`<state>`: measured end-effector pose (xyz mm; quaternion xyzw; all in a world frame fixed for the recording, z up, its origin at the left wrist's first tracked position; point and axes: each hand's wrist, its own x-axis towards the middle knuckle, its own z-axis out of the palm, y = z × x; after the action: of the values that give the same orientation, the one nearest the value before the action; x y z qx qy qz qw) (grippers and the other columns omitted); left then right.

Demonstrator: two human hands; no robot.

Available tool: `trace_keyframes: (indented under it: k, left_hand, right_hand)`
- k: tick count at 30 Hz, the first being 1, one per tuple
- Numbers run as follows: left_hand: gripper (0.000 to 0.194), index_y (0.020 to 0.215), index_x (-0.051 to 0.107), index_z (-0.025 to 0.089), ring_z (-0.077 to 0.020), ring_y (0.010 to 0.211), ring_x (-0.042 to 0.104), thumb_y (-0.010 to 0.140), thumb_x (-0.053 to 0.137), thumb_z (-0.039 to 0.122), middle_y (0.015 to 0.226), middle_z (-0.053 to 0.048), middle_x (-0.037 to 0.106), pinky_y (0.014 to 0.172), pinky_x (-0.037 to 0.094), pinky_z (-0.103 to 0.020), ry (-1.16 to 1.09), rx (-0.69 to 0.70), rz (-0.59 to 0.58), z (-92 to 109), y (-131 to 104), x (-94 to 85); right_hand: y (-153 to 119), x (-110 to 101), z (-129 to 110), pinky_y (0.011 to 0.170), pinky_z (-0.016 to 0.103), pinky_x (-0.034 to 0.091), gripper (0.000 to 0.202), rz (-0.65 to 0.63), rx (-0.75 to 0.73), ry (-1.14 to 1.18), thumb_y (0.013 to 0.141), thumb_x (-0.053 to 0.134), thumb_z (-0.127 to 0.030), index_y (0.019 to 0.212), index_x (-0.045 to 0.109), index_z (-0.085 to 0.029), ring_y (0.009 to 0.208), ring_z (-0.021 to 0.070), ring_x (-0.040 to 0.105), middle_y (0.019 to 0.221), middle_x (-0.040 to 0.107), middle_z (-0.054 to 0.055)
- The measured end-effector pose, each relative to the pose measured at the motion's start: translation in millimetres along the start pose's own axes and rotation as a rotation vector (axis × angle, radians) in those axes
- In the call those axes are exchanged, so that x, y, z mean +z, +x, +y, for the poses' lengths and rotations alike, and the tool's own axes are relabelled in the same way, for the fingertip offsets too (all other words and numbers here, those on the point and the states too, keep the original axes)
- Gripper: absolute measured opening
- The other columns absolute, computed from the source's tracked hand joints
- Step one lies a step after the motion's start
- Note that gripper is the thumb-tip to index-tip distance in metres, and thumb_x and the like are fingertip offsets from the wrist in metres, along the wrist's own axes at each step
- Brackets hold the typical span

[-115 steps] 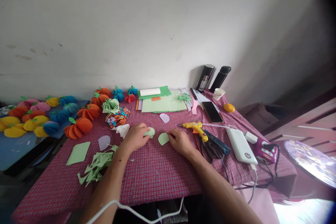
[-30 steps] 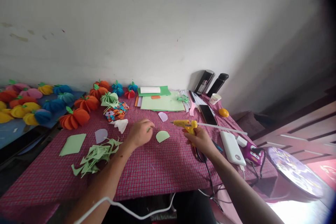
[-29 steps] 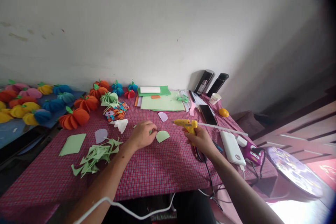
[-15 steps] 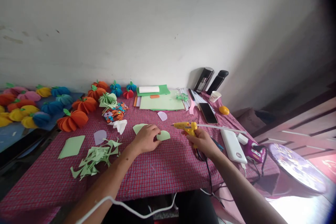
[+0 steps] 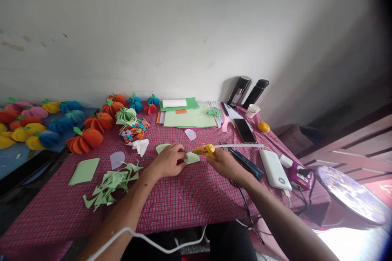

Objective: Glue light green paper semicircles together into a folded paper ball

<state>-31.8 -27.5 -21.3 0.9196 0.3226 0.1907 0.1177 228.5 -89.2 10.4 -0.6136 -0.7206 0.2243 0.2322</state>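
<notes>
HEAD VIEW | Position: camera is riding on the wearer's head, above the near edge of the tabletop [image 5: 190,200] | Facing: is looking forward and down, the wall [image 5: 137,28] filling the upper part | Range: is viewing from near, left hand [image 5: 170,161] and right hand [image 5: 226,164] showing mid-frame | Coverage: is taking in most of the tabletop

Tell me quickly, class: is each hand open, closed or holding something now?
Left hand: curled at the light green paper piece; whether it grips cannot be told.
Right hand: closed around the yellow glue gun.
</notes>
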Motion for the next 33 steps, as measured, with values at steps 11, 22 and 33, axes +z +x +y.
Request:
trace_keyframes:
  k: [11,22,33]
  left_hand:
    - [0.023,0.109,0.075,0.025,-0.0256,0.108,0.061,0.087,0.067,0.028,0.114,-0.009,0.063,0.100,0.048,-0.041,0.003,-0.011,-0.012,-1,-1,-0.8]
    - [0.023,0.108,0.075,0.025,-0.0238,0.104,0.061,0.088,0.066,0.030,0.112,-0.008,0.062,0.095,0.050,-0.039,0.000,-0.011,-0.036,-1,0,-1.7]
    - [0.024,0.110,0.076,0.025,-0.0253,0.110,0.061,0.089,0.067,0.032,0.119,-0.009,0.062,0.102,0.048,-0.042,0.028,-0.009,-0.030,-4,0,2.3]
  right_hand:
    - [5,7,-3,0.061,0.028,0.040,0.019,-0.037,-0.037,0.014,0.090,0.053,-0.030,0.089,0.068,-0.019,0.065,0.0181,0.060,0.077,0.070,0.004]
    - [-1,-2,-1,0.064,0.029,0.038,0.016,-0.056,-0.001,-0.053,0.090,0.052,-0.029,0.092,0.063,-0.018,0.071,0.0195,0.061,0.083,0.070,0.006]
    - [-13,-15,3,0.070,0.029,0.042,0.022,-0.043,-0.007,-0.001,0.089,0.054,-0.024,0.103,0.070,-0.021,0.073,0.0195,0.060,0.081,0.070,0.004]
